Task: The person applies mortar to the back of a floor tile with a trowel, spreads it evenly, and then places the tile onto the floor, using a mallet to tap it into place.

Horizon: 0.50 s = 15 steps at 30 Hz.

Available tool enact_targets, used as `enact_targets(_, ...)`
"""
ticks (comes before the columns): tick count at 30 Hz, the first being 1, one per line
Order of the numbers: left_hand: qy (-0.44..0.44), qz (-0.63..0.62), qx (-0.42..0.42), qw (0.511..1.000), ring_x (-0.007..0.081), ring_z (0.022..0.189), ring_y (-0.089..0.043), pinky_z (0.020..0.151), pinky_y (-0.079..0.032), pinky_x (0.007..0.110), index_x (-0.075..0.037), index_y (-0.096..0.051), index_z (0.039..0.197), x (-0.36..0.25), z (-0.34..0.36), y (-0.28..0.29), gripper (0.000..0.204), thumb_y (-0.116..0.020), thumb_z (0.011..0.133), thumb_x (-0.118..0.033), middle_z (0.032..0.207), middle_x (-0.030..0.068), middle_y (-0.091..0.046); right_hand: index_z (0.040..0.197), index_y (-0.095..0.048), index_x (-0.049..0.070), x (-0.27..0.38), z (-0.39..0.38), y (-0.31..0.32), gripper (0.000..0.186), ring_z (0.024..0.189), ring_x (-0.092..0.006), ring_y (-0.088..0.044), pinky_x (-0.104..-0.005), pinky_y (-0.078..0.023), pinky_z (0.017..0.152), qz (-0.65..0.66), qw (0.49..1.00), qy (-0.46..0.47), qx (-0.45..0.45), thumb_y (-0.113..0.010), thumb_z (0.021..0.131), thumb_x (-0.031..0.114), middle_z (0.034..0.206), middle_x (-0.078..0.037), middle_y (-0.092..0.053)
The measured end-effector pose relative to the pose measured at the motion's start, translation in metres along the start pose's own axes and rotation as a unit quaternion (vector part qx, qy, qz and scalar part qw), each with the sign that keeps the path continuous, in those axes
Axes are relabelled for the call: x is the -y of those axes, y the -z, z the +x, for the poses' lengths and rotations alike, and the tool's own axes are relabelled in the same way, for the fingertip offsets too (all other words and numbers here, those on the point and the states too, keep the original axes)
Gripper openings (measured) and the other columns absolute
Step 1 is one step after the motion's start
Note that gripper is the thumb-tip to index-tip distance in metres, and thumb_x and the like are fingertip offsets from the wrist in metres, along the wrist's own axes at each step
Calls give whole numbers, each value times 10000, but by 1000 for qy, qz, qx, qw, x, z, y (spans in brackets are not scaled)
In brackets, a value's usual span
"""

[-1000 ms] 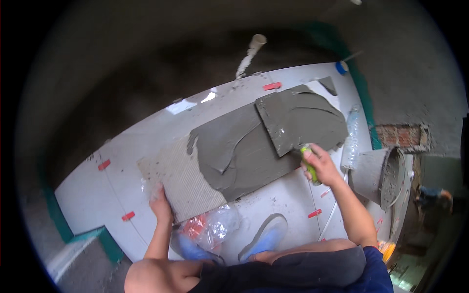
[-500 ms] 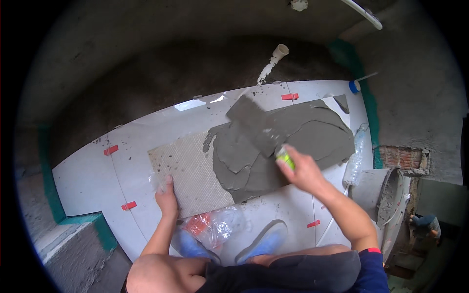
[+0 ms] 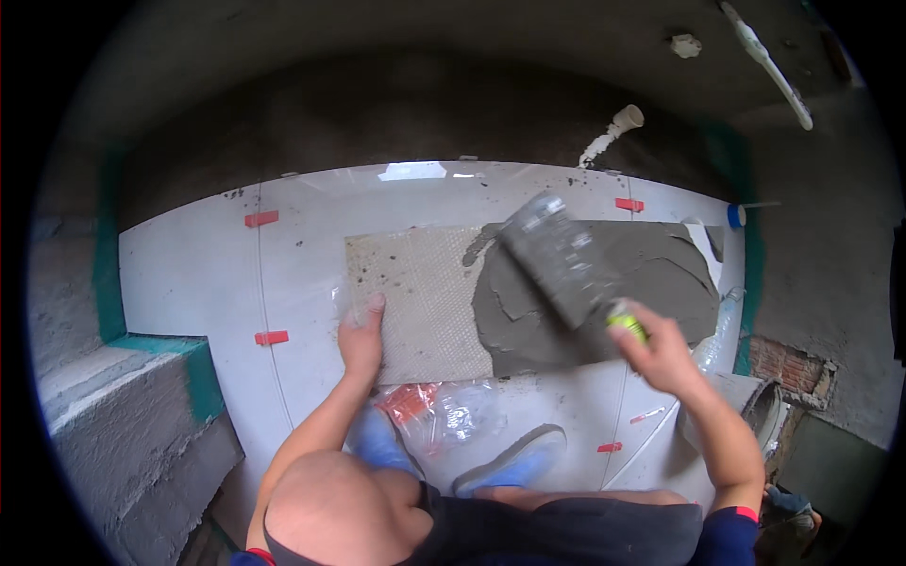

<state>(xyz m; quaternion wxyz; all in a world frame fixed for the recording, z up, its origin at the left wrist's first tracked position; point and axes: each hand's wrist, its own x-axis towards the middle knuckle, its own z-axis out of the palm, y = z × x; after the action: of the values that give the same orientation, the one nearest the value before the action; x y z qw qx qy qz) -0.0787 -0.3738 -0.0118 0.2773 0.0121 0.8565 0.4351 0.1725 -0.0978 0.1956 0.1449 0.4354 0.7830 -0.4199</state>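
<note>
My right hand [image 3: 661, 354] grips the yellow-green handle [image 3: 626, 321] of a wide steel trowel [image 3: 557, 255], whose blurred, mortar-smeared blade is over grey mortar [image 3: 661, 292]. The mortar covers the right part of a long tile [image 3: 415, 292] that lies back side up on the white tiled floor; its left part shows a bare textured pattern with dark specks. My left hand [image 3: 360, 344] holds the tile's left edge, thumb along the top. A clear plastic bag of red pieces [image 3: 425, 410] lies just below the tile, by my feet.
Red clips [image 3: 261, 218] dot the floor. A bucket [image 3: 727, 406], plastic bottle [image 3: 719, 335] and blue roll [image 3: 736, 216] are at the right. A concrete step [image 3: 132, 396] is at lower left, a white pipe [image 3: 613, 132] behind. Another person [image 3: 793, 519] shows at lower right.
The trowel has swung about over the mortar; its blade now lies diagonally, farther left than a second ago. My left hand stays on the tile. The view has turned, so the tile appears level.
</note>
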Motion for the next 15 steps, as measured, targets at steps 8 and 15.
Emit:
enact_targets(8, 3, -40, 25, 999, 294, 1103, -624, 969, -441, 362, 61, -605, 1219, 2, 1, -1, 644, -632, 906, -502, 1163, 205, -667, 1235, -578, 3, 4, 62, -19, 478, 903, -412, -664, -422, -513, 812, -48, 996, 72, -27, -594, 937, 376, 959, -272, -668)
enact_targets(15, 6, 4, 13, 1000, 343, 1165, -580, 1001, -411, 380, 74, -540, 1292, 12, 6, 4, 709, -552, 938, -540, 1210, 259, -626, 1291, -534, 34, -57, 0, -31, 441, 565, -122, -557, -277, -461, 520, 205, 975, -41, -74, -579, 968, 330, 690, -37, -587)
